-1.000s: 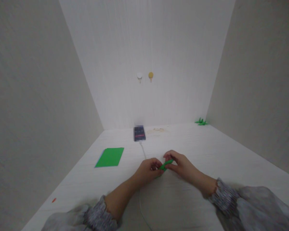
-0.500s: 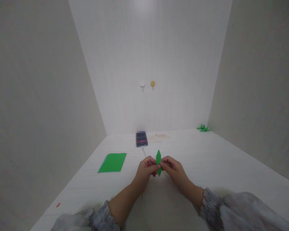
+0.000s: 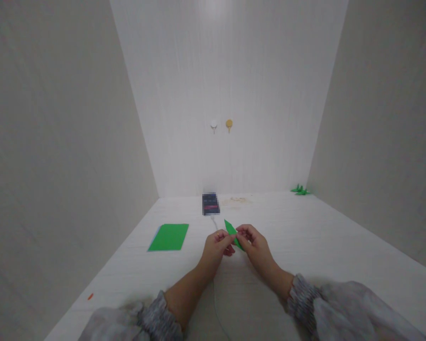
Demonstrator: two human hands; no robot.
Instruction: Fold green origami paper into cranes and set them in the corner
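A narrow folded piece of green paper (image 3: 230, 228) with a pointed tip is held between my two hands above the white table. It slants, its upper tip leaning to the left. My left hand (image 3: 217, 246), with a ring on one finger, pinches it from the left with thumb and fingers. From the other side, my right hand (image 3: 254, 242) grips its lower right part between thumb and fingertips. The fingers hide part of the folds. Left of my hands lies a stack of square green paper (image 3: 169, 237).
Small folded green paper pieces (image 3: 300, 190) lie in the far right corner. A blurred dark phone-like device (image 3: 210, 204) stands at the back, with a white cable (image 3: 216, 303) running toward me. A small orange object (image 3: 90, 296) lies near the left edge. Two hooks (image 3: 229, 124) are on the back wall.
The folded green paper has turned from upright to slanted, its top tip now to the left. Both hands still hold it. The whole view has shifted slightly.
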